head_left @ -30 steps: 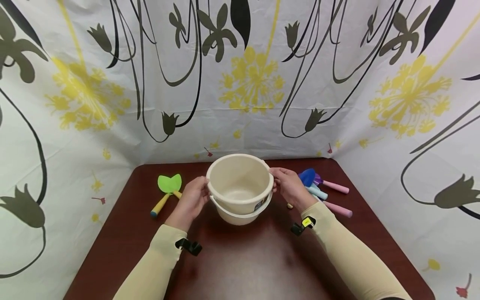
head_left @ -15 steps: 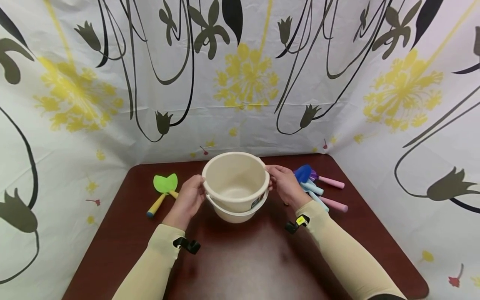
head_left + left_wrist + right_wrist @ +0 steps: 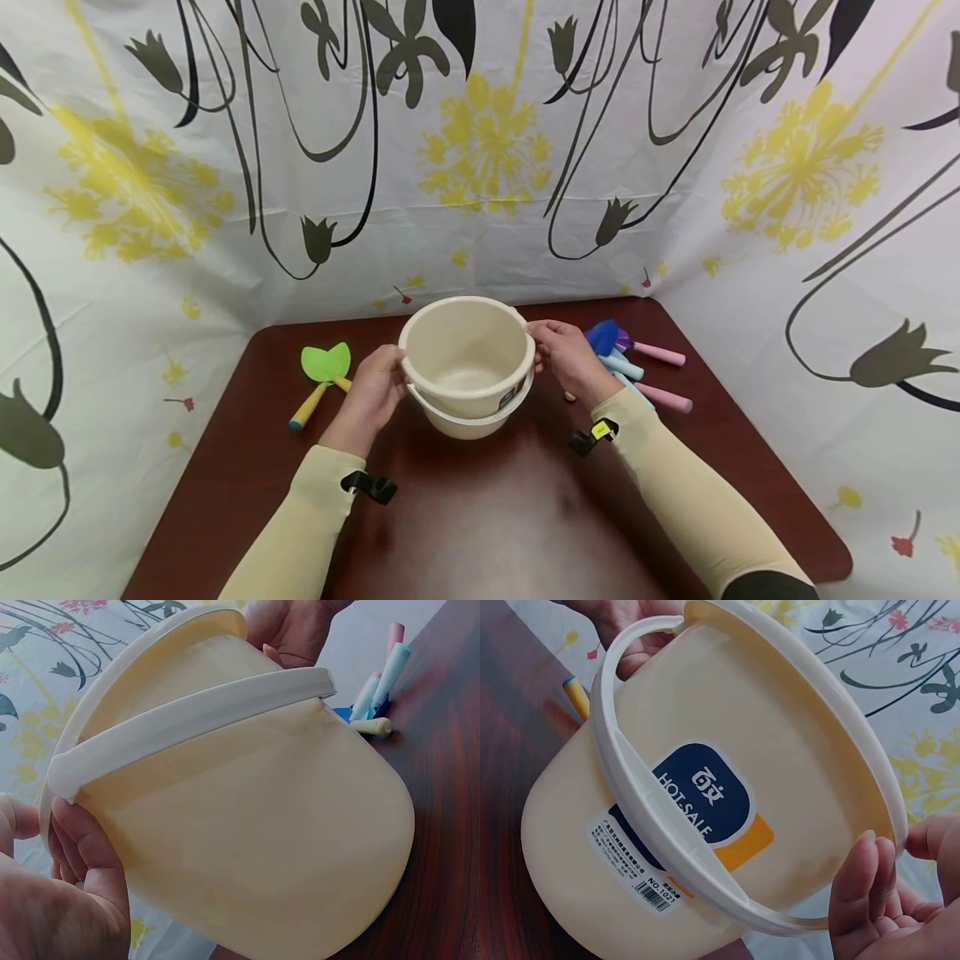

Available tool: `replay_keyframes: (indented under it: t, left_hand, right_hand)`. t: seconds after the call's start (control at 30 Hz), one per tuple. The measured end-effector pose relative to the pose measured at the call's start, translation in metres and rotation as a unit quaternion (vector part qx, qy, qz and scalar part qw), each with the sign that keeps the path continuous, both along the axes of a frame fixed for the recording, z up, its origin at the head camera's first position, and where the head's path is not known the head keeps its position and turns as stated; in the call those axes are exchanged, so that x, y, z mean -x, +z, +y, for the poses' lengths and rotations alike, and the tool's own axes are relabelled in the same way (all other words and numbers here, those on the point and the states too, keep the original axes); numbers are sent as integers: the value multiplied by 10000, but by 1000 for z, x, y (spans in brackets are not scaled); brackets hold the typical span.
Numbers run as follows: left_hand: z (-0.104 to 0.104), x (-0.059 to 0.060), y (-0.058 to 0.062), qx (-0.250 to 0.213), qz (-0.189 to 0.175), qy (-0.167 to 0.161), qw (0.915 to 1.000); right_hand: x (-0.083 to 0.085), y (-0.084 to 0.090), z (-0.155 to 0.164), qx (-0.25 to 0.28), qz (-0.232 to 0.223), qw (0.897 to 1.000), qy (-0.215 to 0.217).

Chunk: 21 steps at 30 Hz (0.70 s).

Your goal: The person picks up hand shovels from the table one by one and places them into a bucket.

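A cream plastic bucket is at the middle of the table, its open top facing me and its base close over the wood. My left hand grips the rim at its left side, and my right hand pinches the rim opposite. The white carrying handle hangs down across the bucket's near side. In the right wrist view, a blue and orange label shows on the wall behind that handle. Thumb and fingertips of each hand close on the rim just beside the handle's ends.
Green-headed garden tools with yellow handles lie on the dark red table at left. At right are a blue trowel head, light blue handles and pink handles. A flower-patterned white cloth surrounds the table's back and sides.
The head view has shifted slightly, so the whole scene sits a little further left and higher. Both hands keep the same hold on the bucket.
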<state>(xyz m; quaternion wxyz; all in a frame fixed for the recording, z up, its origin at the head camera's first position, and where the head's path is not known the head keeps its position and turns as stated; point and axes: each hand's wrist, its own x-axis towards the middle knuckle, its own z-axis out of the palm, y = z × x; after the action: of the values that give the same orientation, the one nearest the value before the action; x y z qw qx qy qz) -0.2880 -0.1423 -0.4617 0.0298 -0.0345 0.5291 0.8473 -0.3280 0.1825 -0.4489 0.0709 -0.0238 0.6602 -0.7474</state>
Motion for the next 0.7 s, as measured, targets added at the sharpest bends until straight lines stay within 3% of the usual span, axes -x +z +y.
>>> replay_keyframes:
  t: [0.4, 0.7]
  left_hand:
    - [1, 2, -1, -151, 55, -28, 9999]
    - [1, 3, -4, -210, 18, -62, 9998]
  right_hand:
    - [-4, -2, 19, -611, -209, 9978, 124]
    - [-6, -17, 48, -1918, -427, 9800, 307]
